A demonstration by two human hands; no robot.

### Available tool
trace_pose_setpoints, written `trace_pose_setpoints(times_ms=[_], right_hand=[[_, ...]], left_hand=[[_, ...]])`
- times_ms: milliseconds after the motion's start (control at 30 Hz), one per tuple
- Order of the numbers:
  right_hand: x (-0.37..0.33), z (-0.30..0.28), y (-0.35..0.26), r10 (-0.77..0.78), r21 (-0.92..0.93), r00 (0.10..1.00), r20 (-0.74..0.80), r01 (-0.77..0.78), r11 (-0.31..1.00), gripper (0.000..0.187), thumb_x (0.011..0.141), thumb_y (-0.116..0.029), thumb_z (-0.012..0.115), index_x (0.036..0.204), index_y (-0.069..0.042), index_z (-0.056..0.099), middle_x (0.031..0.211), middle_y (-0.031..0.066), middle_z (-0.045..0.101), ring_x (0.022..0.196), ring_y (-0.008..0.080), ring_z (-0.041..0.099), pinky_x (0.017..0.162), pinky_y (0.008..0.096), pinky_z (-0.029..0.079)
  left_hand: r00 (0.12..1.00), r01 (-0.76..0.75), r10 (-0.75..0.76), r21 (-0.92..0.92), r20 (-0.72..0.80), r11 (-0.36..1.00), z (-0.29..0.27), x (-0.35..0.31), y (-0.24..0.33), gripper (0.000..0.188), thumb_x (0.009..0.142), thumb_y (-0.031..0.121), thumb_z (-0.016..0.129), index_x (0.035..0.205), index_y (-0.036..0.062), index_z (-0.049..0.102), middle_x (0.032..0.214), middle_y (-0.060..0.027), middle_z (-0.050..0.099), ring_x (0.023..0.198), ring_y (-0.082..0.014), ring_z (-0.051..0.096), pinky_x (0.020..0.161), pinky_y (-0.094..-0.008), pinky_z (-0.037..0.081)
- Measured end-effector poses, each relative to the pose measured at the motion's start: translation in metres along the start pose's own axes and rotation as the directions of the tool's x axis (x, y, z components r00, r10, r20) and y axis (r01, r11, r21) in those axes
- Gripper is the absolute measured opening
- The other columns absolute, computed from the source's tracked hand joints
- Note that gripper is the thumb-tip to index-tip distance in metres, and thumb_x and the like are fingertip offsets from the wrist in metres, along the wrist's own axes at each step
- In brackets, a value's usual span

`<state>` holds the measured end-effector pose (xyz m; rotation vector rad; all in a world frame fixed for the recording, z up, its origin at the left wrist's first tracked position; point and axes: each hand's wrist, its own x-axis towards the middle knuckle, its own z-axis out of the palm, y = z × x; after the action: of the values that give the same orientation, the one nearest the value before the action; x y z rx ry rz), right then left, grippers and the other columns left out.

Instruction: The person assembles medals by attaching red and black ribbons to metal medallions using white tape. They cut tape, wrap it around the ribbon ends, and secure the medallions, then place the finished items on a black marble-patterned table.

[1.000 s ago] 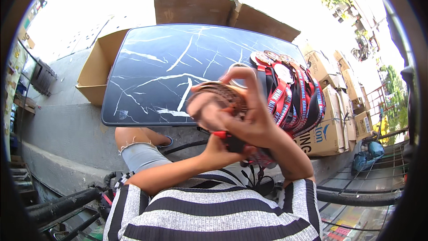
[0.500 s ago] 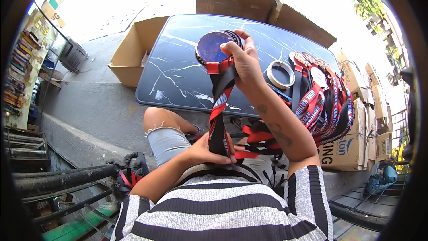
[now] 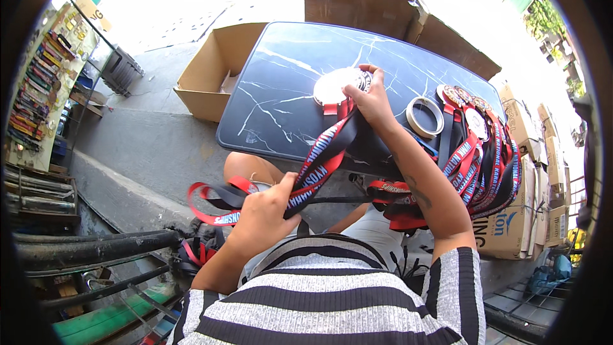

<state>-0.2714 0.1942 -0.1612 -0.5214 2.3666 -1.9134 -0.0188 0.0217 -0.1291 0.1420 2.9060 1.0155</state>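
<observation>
Over the table, my right hand [image 3: 373, 102] pinches a small stack of round medals [image 3: 331, 87], whose front face is washed out by glare. Red and black printed ribbons [image 3: 327, 148] run from them down to my left hand [image 3: 263, 216]. That hand is closed round the ribbons near my lap, and their looped ends stick out to its left. At the table's right side lies a pile of medals [image 3: 476, 121] with matching ribbons [image 3: 469, 163] hanging over the edge. Between that pile and my right hand sits a roll of tape [image 3: 424, 117].
The dark marbled table [image 3: 274, 83] stands before me. An open cardboard box [image 3: 204, 83] is at its left, and more boxes [image 3: 357, 3] stand behind it. Tied cartons [image 3: 511, 217] are stacked on the right. Black metal railing [image 3: 96, 252] runs at lower left. More ribbons [image 3: 393, 195] hang near my lap.
My left hand has moved left and up from my lap, drawing the ribbons out to the left. The medals in my right hand have come slightly nearer and now catch bright glare.
</observation>
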Motion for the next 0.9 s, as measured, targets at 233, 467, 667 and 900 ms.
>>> trace_pose_setpoints(times_ms=[233, 467, 667, 900], right_hand=[[-0.005, -0.018, -0.014, -0.184, -0.544, 0.976, 0.119, 0.219, 0.81, 0.06, 0.089, -0.046, 0.065, 0.13, -0.003, 0.058, 0.138, 0.0195, 0.05, 0.131, 0.0379, 0.042, 0.111, 0.0487, 0.027], [-0.013, -0.009, -0.031, -0.095, -0.693, 0.958, 0.27, 0.262, 0.671, 0.067, 0.079, -0.055, 0.072, 0.123, -0.005, 0.065, 0.123, 0.0173, 0.058, 0.12, 0.0327, 0.053, 0.107, 0.0475, 0.031], [-0.008, -0.007, -0.057, -0.083, -0.321, 0.963, 0.255, 0.165, 0.933, 0.048, 0.077, -0.022, 0.082, 0.116, -0.002, 0.062, 0.118, 0.0167, 0.059, 0.116, 0.0264, 0.056, 0.099, 0.0378, 0.044], [-0.123, 0.016, -0.113, -0.682, 0.143, 0.553, 0.478, 0.717, 0.682, 0.013, 0.083, -0.014, 0.07, 0.095, -0.009, 0.067, 0.111, 0.0077, 0.068, 0.101, 0.0181, 0.064, 0.095, 0.0378, 0.048]], left_hand=[[0.987, -0.103, 0.118, -0.128, 0.111, 0.986, 0.042, 0.01, -0.009, 0.081, 0.076, 0.019, 0.073, 0.14, -0.0096, 0.032, 0.113, -0.0274, 0.059, 0.098, -0.0416, 0.061, 0.085, -0.0431, 0.049], [0.995, -0.092, 0.096, 0.1, -0.036, 0.991, 0.03, 0.01, 0.002, 0.064, 0.082, 0.037, 0.076, 0.129, -0.0002, 0.054, 0.102, -0.0192, 0.064, 0.093, -0.0332, 0.064, 0.082, -0.039, 0.051], [0.939, 0.136, 0.169, -0.773, 0.3, 0.619, 0.014, 0.01, -0.001, 0.059, 0.094, 0.052, 0.056, 0.117, -0.0014, 0.063, 0.087, -0.0101, 0.072, 0.075, -0.0147, 0.068, 0.069, -0.0273, 0.052], [0.934, 0.326, 0.326, -0.715, 0.143, -0.619, 0.004, 0.017, 0.017, 0.117, 0.08, 0.087, 0.034, 0.149, -0.0066, 0.027, 0.152, -0.0282, 0.032, 0.14, -0.034, 0.038, 0.114, -0.0443, 0.034]])
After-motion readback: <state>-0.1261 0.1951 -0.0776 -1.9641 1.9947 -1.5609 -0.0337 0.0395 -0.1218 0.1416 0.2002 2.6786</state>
